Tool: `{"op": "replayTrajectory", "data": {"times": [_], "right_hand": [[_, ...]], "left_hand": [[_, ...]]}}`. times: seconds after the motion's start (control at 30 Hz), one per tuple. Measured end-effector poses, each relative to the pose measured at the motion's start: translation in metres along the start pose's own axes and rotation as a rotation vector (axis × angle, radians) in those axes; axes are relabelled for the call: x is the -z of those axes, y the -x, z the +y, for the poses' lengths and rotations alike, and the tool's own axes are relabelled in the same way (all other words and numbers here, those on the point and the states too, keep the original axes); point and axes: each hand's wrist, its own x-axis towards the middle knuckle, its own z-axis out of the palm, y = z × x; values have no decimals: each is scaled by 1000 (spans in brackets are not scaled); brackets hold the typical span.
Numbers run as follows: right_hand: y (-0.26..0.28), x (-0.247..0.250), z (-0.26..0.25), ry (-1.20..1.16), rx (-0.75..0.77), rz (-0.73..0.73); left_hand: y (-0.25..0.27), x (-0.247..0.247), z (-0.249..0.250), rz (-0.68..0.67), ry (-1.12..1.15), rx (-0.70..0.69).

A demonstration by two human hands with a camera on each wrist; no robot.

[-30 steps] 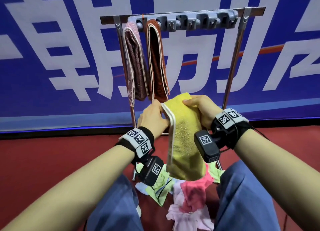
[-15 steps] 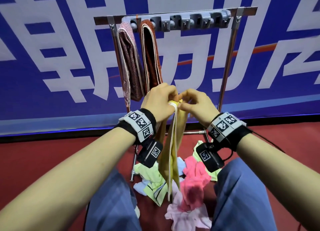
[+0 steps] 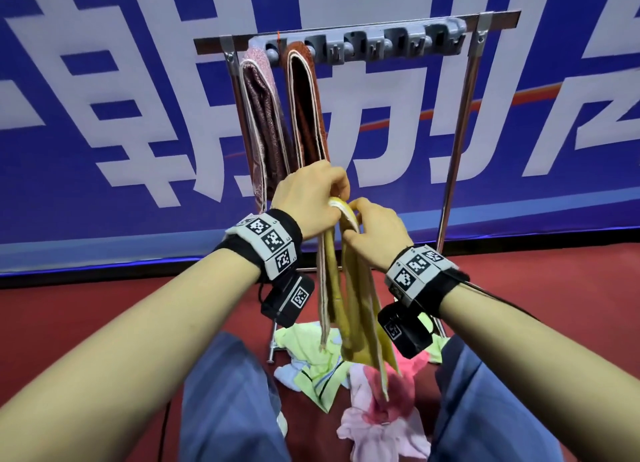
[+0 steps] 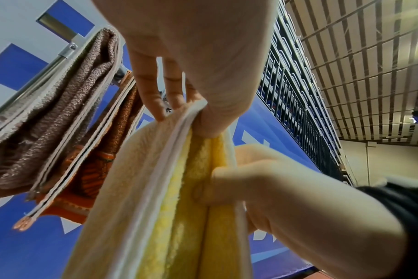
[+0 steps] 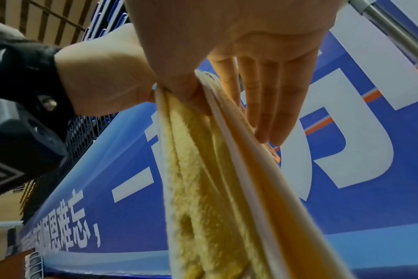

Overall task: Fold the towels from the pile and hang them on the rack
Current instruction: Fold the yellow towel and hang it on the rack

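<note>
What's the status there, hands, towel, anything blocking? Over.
Left hand and right hand both pinch the yellow towel top. Towel hangs folded, not on rack. Nothing in the way.

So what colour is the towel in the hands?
Yellow towel with a white edge, clearest in the left wrist view.

Looks like an indoor sports arena, not a home: red court-style floor [image 3: 69, 323], a big blue banner [image 3: 104, 80] with huge white characters along the edge, and rows of railed spectator seating [image 4: 298, 98] climbing under a slatted ceiling [image 4: 370, 56].
</note>
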Motion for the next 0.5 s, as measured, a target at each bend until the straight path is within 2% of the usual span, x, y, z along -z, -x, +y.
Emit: {"op": "replayTrajectory", "data": {"times": [0.17, 0.37, 0.5], "right_hand": [[3, 2, 5, -5, 8, -6], [0, 19, 6, -164, 25, 89], [-2, 24, 7, -205, 32, 120]], "left_hand": [[6, -4, -6, 36, -43, -48], [20, -16, -8, 44, -311, -378], [24, -19, -14, 58, -353, -430]]}}
